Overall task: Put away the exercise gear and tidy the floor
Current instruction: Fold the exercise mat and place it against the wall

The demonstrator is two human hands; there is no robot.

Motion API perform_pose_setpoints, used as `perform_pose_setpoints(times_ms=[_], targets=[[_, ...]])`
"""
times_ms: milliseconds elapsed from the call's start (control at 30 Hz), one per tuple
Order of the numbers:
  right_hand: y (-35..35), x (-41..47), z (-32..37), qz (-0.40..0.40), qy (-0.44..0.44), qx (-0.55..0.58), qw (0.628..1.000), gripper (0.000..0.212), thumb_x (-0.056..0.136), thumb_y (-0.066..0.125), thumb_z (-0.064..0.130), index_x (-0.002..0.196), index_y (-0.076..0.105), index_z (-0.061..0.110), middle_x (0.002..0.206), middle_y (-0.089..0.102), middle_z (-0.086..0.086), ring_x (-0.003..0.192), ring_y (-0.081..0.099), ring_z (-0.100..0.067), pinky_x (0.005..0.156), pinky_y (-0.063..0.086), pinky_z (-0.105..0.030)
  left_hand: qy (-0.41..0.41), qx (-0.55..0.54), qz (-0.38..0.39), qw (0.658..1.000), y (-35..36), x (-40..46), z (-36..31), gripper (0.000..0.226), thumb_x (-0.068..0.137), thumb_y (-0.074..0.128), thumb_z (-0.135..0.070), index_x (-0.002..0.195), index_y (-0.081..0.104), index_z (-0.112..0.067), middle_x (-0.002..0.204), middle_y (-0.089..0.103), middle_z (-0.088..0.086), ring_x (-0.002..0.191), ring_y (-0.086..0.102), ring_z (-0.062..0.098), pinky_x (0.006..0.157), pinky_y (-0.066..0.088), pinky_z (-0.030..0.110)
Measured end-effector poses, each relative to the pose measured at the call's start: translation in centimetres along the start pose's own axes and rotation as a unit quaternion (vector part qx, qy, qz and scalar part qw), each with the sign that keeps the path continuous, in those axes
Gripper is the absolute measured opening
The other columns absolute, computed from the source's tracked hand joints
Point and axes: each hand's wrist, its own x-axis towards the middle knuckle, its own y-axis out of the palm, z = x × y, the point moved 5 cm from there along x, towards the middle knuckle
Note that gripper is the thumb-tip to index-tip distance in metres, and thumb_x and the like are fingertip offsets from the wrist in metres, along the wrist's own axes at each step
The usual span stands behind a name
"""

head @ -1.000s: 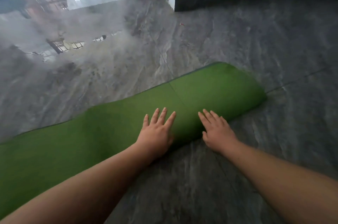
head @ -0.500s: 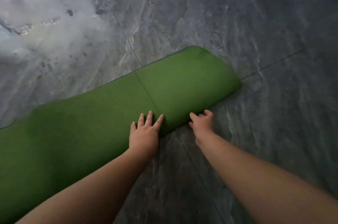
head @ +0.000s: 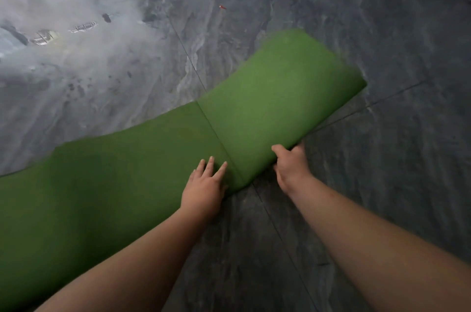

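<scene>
The right hand (head: 290, 167) curls thumb over and fingers under the near edge of the green mat (head: 267, 107), apparently to lift its end off the grey floor (head: 382, 184). The left hand (head: 204, 189) lies flat, fingers straight and slightly spread, likely pinning the mat at its crease.

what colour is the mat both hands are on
Plain green foam exercise mat, no pattern; the head view, the only one, shows it.

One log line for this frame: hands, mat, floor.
left hand: flat on green mat | right hand: grips mat's near edge, edge lifted | floor: grey tile, small red bit
</scene>
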Motion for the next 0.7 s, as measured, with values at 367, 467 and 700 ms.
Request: perform_pose_setpoints(times_ms=[367, 467, 700], targets=[[4.5, -8.9, 1.2, 0.103, -0.178, -0.412, 0.888, 0.028, 0.095, 0.055, 0.010, 0.123, 0.058, 0.004, 0.112, 0.064, -0.015, 0.106, 0.060, -0.034, 0.081, 0.037, -0.025, -0.055, -0.032, -0.082, 0.995, -4.5, -9.7, 9.2, 0.078, 0.098, 0.043, -0.038, 0.153, -0.012, -0.038, 0.165, -0.006, 0.005, 0.151, -0.009, 0.025, 0.123, 0.003, 0.044], [5.8, -11.5, 1.0, 0.155, -0.249, -0.420, 0.859, 0.046, 0.092, 0.051, -0.002, 0.136, 0.053, 0.008, 0.122, 0.062, -0.005, 0.115, 0.058, -0.024, 0.086, 0.040, -0.017, -0.037, -0.039, -0.097, 0.994, -5.4, -11.8, 11.4, 0.077, 0.099, 0.044, -0.037, 0.153, -0.011, -0.039, 0.165, -0.006, 0.004, 0.151, -0.008, 0.027, 0.123, 0.004, 0.043], [9.2, -14.2, -2.8, 0.257, -0.309, -0.513, 0.759, 0.091, 0.074, 0.047, -0.016, 0.149, 0.031, 0.034, 0.157, 0.033, -0.002, 0.145, 0.030, -0.022, 0.120, 0.021, -0.031, -0.012, 0.029, -0.064, 0.997, -4.6, -14.9, 17.0, 0.073, 0.084, 0.025, -0.046, 0.154, 0.028, -0.025, 0.161, 0.025, 0.006, 0.152, -0.001, 0.033, 0.121, 0.011, 0.046]])
